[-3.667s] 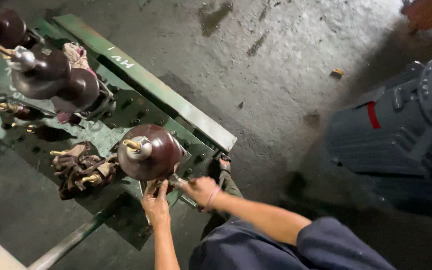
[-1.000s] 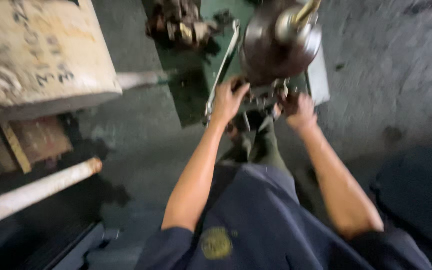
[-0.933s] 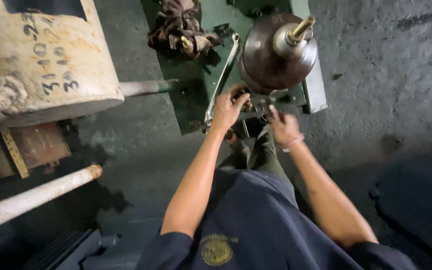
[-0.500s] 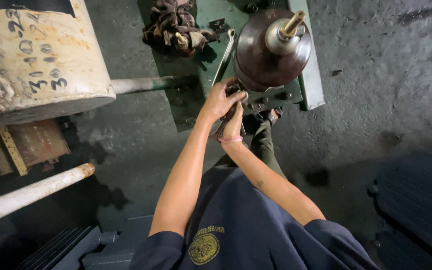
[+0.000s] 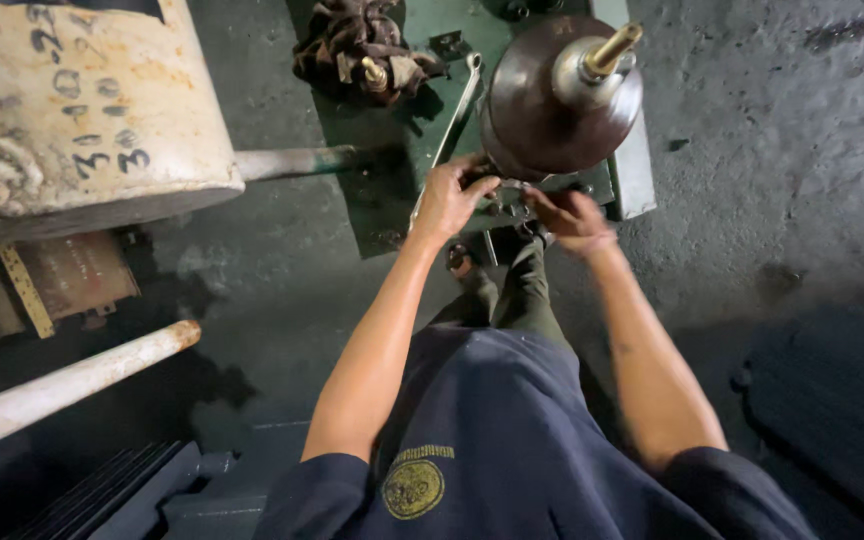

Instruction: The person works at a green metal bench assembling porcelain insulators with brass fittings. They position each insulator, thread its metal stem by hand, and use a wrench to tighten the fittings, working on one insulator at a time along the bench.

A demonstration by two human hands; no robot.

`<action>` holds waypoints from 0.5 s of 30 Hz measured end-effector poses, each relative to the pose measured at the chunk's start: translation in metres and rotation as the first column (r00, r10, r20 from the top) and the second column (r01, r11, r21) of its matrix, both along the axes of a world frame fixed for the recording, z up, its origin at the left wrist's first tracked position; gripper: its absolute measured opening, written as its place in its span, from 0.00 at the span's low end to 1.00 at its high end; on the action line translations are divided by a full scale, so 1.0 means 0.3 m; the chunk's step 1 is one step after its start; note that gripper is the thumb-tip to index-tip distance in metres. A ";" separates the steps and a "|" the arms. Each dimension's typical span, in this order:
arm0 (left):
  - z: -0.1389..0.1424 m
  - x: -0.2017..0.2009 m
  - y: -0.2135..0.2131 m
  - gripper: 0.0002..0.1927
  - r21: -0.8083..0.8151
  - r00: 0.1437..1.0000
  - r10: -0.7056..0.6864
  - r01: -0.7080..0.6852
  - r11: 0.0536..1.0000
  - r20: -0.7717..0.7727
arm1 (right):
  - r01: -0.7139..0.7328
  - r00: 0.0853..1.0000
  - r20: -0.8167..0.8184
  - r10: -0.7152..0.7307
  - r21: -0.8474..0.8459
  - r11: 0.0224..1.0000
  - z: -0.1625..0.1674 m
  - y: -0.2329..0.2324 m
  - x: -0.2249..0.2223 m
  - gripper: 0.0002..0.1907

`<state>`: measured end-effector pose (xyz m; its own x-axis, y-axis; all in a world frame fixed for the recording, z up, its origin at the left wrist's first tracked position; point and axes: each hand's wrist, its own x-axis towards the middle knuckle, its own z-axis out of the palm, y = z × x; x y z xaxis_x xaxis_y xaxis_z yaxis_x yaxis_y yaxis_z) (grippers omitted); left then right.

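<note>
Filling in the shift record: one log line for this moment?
left hand: at base of brown insulator | right hand: at base fitting | wrench: on green plate

A rough, dark grey concrete floor point(image 5: 782, 150), stained and pitted, fills the dimly lit scene. At upper left lies a large cream-painted metal cylinder point(image 5: 82, 100) with rust patches and dark hand-painted markings, with a pale pipe point(image 5: 292, 160) just beside it. A second whitish pipe with a rusty orange tip point(image 5: 72, 385) slants across the lower left, above dark grey ribbed metal fins point(image 5: 102, 495).
</note>
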<state>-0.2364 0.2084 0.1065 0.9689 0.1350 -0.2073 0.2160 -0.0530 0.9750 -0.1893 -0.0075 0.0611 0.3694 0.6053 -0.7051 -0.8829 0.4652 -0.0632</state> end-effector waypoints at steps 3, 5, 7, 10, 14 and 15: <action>0.023 -0.011 -0.010 0.14 0.081 0.999 -0.007 0.004 0.997 0.040 | 0.250 0.041 0.266 0.963 -0.936 0.248 -0.043 -0.065 -0.057 0.25; 0.020 -0.014 -0.013 0.09 0.114 0.998 -0.045 0.050 0.992 -0.045 | 0.108 0.606 0.655 0.452 -0.630 0.769 -0.093 0.015 -0.170 0.23; 0.004 -0.008 -0.009 0.12 0.177 1.000 -0.004 0.002 0.984 0.013 | 0.113 0.652 0.579 0.490 -0.713 0.692 -0.130 0.160 -0.284 0.26; -0.024 -0.002 0.002 0.13 0.159 1.000 0.011 -0.013 0.987 0.015 | 0.187 0.786 0.603 0.134 -0.438 0.879 -0.089 0.350 -0.347 0.24; -0.038 -0.007 -0.002 0.13 0.205 0.996 -0.009 -0.010 0.979 0.089 | 0.042 0.667 0.507 0.546 -0.757 0.652 0.035 0.271 -0.196 0.31; -0.037 -0.011 -0.008 0.14 0.154 0.998 0.013 -0.023 0.988 0.063 | -0.015 0.544 0.376 0.750 -0.889 0.457 0.074 0.204 -0.143 0.35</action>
<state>-0.2398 0.2060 0.0954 0.9763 0.1783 -0.1224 0.1579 -0.2010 0.9668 -0.2322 0.0538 0.0832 0.7835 0.2163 -0.5825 -0.4344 -0.4797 -0.7624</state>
